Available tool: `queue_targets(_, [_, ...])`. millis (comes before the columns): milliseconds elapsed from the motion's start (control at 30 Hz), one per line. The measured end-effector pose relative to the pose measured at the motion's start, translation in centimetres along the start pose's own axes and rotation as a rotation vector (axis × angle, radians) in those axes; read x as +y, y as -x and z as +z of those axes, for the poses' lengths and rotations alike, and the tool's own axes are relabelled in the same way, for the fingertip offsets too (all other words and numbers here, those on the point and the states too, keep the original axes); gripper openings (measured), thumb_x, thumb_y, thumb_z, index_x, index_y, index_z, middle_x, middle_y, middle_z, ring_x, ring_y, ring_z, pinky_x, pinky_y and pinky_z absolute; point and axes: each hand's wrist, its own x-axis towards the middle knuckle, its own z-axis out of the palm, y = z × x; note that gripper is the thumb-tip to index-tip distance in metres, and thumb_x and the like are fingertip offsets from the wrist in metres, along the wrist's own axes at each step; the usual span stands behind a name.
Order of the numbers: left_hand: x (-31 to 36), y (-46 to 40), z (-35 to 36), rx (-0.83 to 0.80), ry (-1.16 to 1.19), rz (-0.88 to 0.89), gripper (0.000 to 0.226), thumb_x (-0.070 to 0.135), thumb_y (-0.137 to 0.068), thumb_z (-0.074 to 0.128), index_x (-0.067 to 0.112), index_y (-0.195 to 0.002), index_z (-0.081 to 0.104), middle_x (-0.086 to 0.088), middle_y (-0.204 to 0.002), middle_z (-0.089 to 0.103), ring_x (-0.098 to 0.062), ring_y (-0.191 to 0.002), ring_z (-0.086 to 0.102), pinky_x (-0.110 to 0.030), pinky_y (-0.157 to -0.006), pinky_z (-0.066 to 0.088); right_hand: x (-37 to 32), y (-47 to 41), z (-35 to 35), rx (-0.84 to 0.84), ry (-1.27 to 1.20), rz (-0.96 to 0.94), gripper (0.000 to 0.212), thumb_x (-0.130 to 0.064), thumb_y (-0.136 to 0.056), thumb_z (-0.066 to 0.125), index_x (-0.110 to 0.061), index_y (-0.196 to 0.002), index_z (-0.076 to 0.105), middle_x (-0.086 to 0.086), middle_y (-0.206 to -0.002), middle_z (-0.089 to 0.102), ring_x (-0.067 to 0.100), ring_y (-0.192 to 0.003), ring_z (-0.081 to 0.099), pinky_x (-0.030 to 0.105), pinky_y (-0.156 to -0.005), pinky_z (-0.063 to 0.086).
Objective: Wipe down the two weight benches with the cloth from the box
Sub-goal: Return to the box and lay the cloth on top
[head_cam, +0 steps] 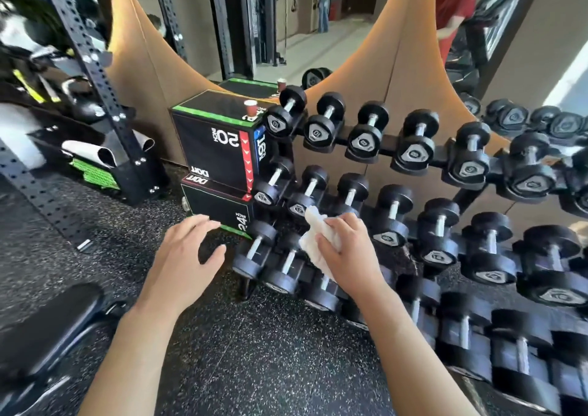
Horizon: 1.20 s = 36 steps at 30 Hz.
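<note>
My right hand point(348, 250) grips a crumpled white cloth point(315, 237) in front of the lower tiers of the dumbbell rack. My left hand point(184, 259) hovers beside it with the fingers spread and nothing in it. The black padded end of a weight bench point(47, 323) shows at the lower left, below and left of my left forearm. Two stacked black plyo boxes point(219, 148) marked 20 and 24 stand past my hands, beside the rack. A second bench is not in sight.
A three-tier rack of black dumbbells point(413, 161) fills the right half. A paper cup point(250, 107) stands on the upper box. A black perforated rack upright point(95, 75) rises at left. Speckled black rubber floor point(254, 352) lies below. A mirror behind reflects people.
</note>
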Motion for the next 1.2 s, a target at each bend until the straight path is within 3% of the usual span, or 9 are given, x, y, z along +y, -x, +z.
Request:
queue_targets(167, [-1.8, 0.1, -0.7, 0.012, -0.068, -0.102, 0.043, 0.042, -0.100, 0.061, 0.032, -0.142, 0.057, 0.015, -0.153, 0.044, -0.012, -0.143, 0.035, -0.044, -0.119, 0.037, -0.4, -3.7, 2.9, -0.054, -0.008, -0.099, 0.031, -0.023, -0.099, 0.069, -0.008, -0.126, 0.069, 0.003, -0.112, 0.058, 0.026, -0.104, 0.053, 0.041, -0.093, 0.048])
queue_targets(300, [-4.5, -0.2, -2.4, 0.057, -0.109, -0.173, 0.041, 0.042, -0.100, 0.062, 0.035, -0.140, 0.058, 0.016, -0.154, 0.044, -0.015, -0.143, 0.035, -0.046, -0.117, 0.039, -2.0, -5.6, 5.8, -0.102, -0.066, -0.180, 0.028, -0.020, -0.098, 0.068, -0.009, -0.123, 0.069, 0.003, -0.111, 0.057, 0.026, -0.104, 0.054, 0.045, -0.093, 0.049])
queue_targets(533, [-10.9, -2.3, -5.1, 0.093, -0.120, -0.202, 0.043, 0.043, -0.099, 0.061, 0.034, -0.141, 0.057, 0.016, -0.153, 0.044, -0.016, -0.141, 0.037, -0.049, -0.116, 0.040, -7.1, -9.5, 11.8, -0.143, -0.080, -0.211, 0.028, -0.022, -0.099, 0.067, -0.011, -0.125, 0.069, -0.001, -0.110, 0.053, 0.024, -0.102, 0.050, 0.045, -0.091, 0.048])
queue_targets(767, [-21.7, -4.8, -9.0, 0.095, -0.200, -0.187, 0.046, 0.042, -0.099, 0.063, 0.030, -0.143, 0.059, 0.008, -0.153, 0.050, -0.022, -0.141, 0.040, -0.051, -0.117, 0.041, -15.0, -12.3, 20.9, -0.184, -0.063, -0.233, 0.029, -0.023, -0.099, 0.066, -0.011, -0.125, 0.069, 0.000, -0.110, 0.053, 0.025, -0.103, 0.050, 0.046, -0.094, 0.047])
queue_targets(1000, [-32.6, -7.2, -13.9, 0.072, -0.192, -0.220, 0.056, 0.046, -0.100, 0.060, 0.027, -0.152, 0.052, 0.005, -0.160, 0.044, -0.023, -0.148, 0.037, -0.051, -0.122, 0.035, -24.2, -15.5, 29.5, -0.202, -0.064, -0.255, 0.026, -0.026, -0.099, 0.064, -0.016, -0.122, 0.069, -0.005, -0.109, 0.051, 0.022, -0.102, 0.049, 0.044, -0.093, 0.047])
queue_targets(1200, [-37.7, -8.6, -16.5, 0.106, -0.146, -0.249, 0.062, 0.052, -0.099, 0.058, 0.030, -0.156, 0.045, 0.004, -0.165, 0.037, -0.023, -0.153, 0.031, -0.053, -0.124, 0.031, -28.6, -17.8, 33.4, -0.252, -0.053, -0.250, 0.027, -0.024, -0.100, 0.063, -0.015, -0.124, 0.070, -0.003, -0.111, 0.053, 0.022, -0.106, 0.050, 0.044, -0.098, 0.046])
